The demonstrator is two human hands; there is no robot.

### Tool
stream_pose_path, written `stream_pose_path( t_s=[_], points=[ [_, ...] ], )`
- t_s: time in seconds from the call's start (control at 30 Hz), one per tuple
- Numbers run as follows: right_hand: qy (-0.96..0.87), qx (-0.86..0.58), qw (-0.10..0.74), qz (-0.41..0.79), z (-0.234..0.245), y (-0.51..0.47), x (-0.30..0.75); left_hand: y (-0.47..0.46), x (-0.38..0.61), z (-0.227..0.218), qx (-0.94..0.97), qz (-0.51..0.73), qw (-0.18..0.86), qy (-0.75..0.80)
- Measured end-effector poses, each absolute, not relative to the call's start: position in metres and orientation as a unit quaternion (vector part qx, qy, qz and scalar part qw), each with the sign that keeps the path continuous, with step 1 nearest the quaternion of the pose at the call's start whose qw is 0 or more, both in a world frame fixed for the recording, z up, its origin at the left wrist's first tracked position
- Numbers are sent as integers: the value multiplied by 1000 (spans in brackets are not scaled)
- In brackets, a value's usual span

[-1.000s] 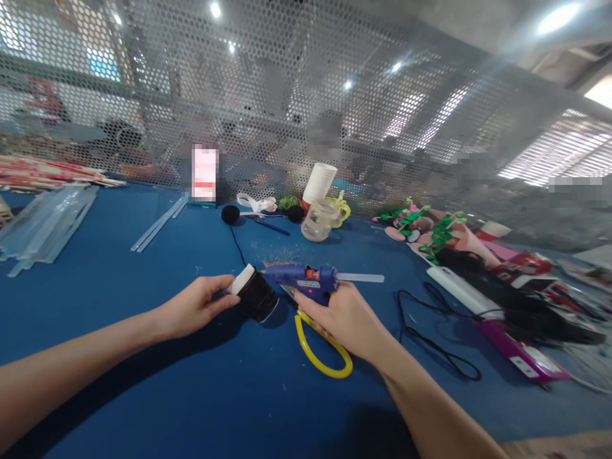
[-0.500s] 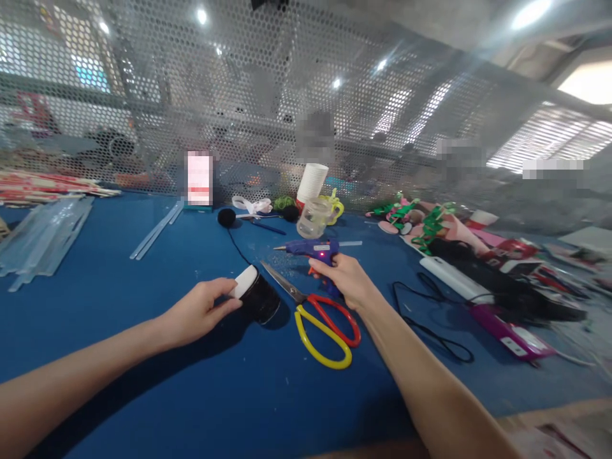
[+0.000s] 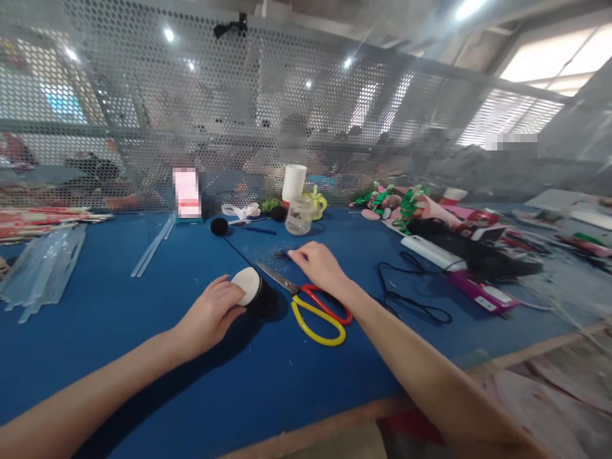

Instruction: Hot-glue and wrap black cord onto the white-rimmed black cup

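Observation:
My left hand (image 3: 213, 313) grips a paper cup by its white round end (image 3: 247, 285); the side of the cup (image 3: 264, 301) is wrapped in black yarn. From the cup a black strand runs back to a black yarn ball (image 3: 218, 227). My right hand (image 3: 319, 262) is closed at the blue glue gun (image 3: 285, 254), low over the table. Only the nozzle end shows, the rest being hidden behind the hand. Scissors (image 3: 287, 285) with one red and one yellow handle lie between my hands, blades slightly apart, tips towards the cup.
Behind my right hand stand a clear plastic cup (image 3: 299, 217) and stacked white paper cups (image 3: 293, 183). Glue sticks (image 3: 43, 268) lie at left, near a lit phone (image 3: 187, 191). At right are a black cable (image 3: 415, 306), a purple-white power strip (image 3: 478, 292) and craft flowers (image 3: 408, 207).
My right hand has lowered with the glue gun, which is now mostly hidden. My left hand has tilted the cup, so its white end faces me more. The view has shifted right.

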State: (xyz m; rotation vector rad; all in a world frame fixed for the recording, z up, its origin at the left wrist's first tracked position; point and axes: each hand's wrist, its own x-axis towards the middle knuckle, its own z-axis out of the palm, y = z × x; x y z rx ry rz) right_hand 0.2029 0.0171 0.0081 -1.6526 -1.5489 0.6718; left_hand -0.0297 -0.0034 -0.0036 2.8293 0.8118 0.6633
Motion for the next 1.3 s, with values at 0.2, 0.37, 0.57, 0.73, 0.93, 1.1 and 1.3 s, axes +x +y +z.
stream_pose_path(
  t_s=[0.2,0.37,0.57,0.73,0.93,1.1,1.3],
  points=[
    [-604,-502,357,506,18,17,158,-4,-30,-4,943,221,31,246],
    [-525,-423,438,594,12,23,142,-3,-31,-5,939,240,54,243],
    [-478,-416,529,564,11,22,161,-4,-33,8,882,218,221,356],
    [-474,-436,555,526,7,21,166,-5,-31,12,837,223,323,380],
    [-486,-463,569,476,8,21,167,-4,-31,12,813,219,380,383],
    [-499,-474,565,454,8,20,171,-2,-31,13,794,226,410,387],
    [-507,-492,559,435,5,22,171,-2,-31,15,789,227,415,392]
  ],
)
